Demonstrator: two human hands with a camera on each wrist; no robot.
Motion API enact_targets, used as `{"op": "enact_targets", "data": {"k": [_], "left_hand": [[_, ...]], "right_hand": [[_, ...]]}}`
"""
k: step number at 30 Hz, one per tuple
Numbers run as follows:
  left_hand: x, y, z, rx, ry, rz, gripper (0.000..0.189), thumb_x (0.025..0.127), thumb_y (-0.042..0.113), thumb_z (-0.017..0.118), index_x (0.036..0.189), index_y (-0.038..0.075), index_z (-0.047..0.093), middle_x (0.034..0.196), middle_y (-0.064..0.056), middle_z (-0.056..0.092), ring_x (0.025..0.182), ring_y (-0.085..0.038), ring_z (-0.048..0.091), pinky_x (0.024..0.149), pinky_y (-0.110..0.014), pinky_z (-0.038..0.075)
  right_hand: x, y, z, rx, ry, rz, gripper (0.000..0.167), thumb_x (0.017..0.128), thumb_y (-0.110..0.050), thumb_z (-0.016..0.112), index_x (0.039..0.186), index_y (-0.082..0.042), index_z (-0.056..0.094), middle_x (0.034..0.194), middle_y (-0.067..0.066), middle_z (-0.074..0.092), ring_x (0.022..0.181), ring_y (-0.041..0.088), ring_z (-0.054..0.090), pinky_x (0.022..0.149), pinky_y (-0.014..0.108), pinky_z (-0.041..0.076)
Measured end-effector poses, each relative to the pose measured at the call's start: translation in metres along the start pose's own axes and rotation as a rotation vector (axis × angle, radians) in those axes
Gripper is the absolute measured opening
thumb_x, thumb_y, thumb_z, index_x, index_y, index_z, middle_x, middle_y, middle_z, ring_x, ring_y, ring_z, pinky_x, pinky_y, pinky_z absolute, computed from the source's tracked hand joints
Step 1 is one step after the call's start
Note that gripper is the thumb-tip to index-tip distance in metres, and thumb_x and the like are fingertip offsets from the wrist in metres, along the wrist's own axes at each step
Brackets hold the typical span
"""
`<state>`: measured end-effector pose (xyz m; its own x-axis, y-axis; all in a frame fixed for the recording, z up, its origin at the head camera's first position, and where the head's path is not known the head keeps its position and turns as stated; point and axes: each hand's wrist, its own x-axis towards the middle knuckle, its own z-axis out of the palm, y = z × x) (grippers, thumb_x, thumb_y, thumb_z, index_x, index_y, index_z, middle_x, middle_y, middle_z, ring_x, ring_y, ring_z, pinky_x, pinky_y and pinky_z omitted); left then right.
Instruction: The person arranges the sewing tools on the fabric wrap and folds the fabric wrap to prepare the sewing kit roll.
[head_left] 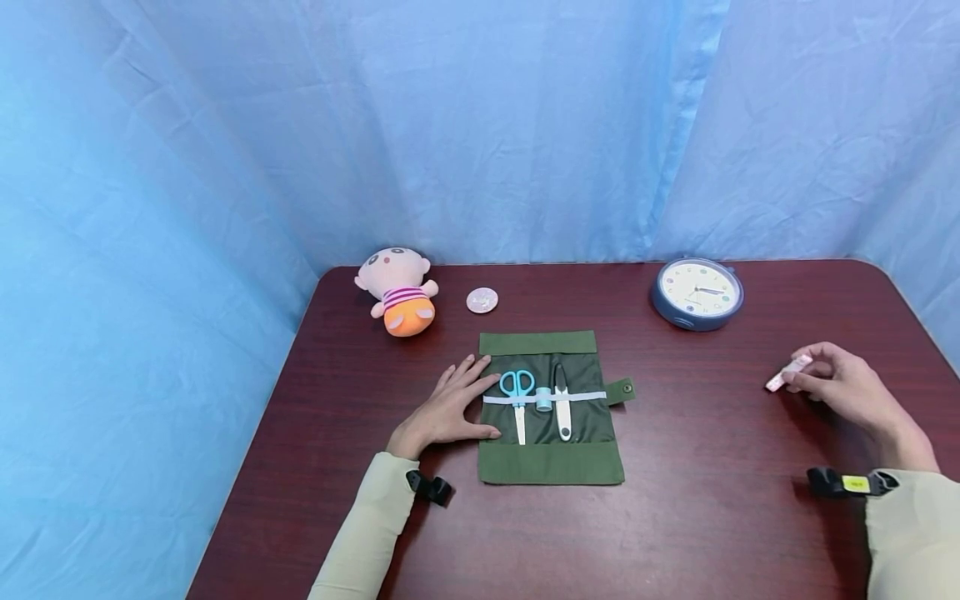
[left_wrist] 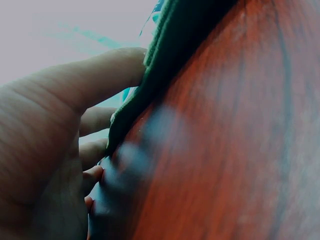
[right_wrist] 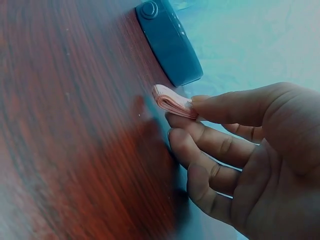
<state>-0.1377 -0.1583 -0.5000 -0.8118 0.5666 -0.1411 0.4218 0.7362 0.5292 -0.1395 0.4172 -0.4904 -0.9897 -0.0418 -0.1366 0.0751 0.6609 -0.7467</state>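
A green fabric roll-up pouch (head_left: 551,463) lies unrolled on the table. A pale elastic band across it holds light-blue scissors (head_left: 517,392), a small light-blue spool (head_left: 543,400) and a slim white-and-black tool (head_left: 562,408). My left hand (head_left: 450,408) rests with spread fingers on the pouch's left edge; in the left wrist view its thumb (left_wrist: 115,70) touches the green cloth. On the right side, my right hand (head_left: 855,387) pinches a folded pink-and-white tape measure (right_wrist: 172,102) between thumb and fingers, above the table. Its stacked layers show in the right wrist view.
A plush doll (head_left: 405,292) with an orange bottom lies at the back left, and a round pale disc (head_left: 482,300) is right of it. The blue alarm clock (head_left: 697,293) sits at the back right. Blue curtains (head_left: 487,125) hang behind the table.
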Motion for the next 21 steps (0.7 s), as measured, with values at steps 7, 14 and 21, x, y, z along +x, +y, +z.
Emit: {"op": "enact_targets", "data": {"k": [7,14,21], "left_hand": [[-0.001,0.001,-0.001,-0.003,0.002,0.005,0.086,0.084,0.048,0.077,0.155,0.018,0.04,0.17,-0.005,0.018,0.16,-0.031,0.007,0.127,-0.058,0.008],[0.0,-0.001,0.001,-0.001,0.007,0.001,0.087,0.084,0.049,0.077,0.155,0.019,0.039,0.17,-0.003,0.017,0.16,-0.03,0.006,0.127,-0.057,0.007],[0.001,-0.001,0.001,0.0,0.006,0.005,0.086,0.084,0.048,0.077,0.155,0.018,0.04,0.17,-0.005,0.018,0.16,-0.031,0.007,0.127,-0.058,0.008]], "right_hand": [[0.002,0.001,0.002,0.08,0.004,-0.027,0.021,0.096,-0.011,0.066,0.112,-0.009,0.053,0.077,-0.023,0.066,0.065,0.001,0.061,0.056,0.021,0.049],[0.004,-0.005,0.006,0.087,0.006,-0.035,0.026,0.095,-0.014,0.069,0.115,-0.019,0.054,0.078,-0.02,0.067,0.066,0.001,0.06,0.057,0.02,0.048],[0.008,-0.015,0.013,0.094,0.013,-0.07,0.042,0.095,-0.011,0.067,0.115,-0.035,0.038,0.074,-0.016,0.068,0.063,0.006,0.062,0.057,0.021,0.049]]}}
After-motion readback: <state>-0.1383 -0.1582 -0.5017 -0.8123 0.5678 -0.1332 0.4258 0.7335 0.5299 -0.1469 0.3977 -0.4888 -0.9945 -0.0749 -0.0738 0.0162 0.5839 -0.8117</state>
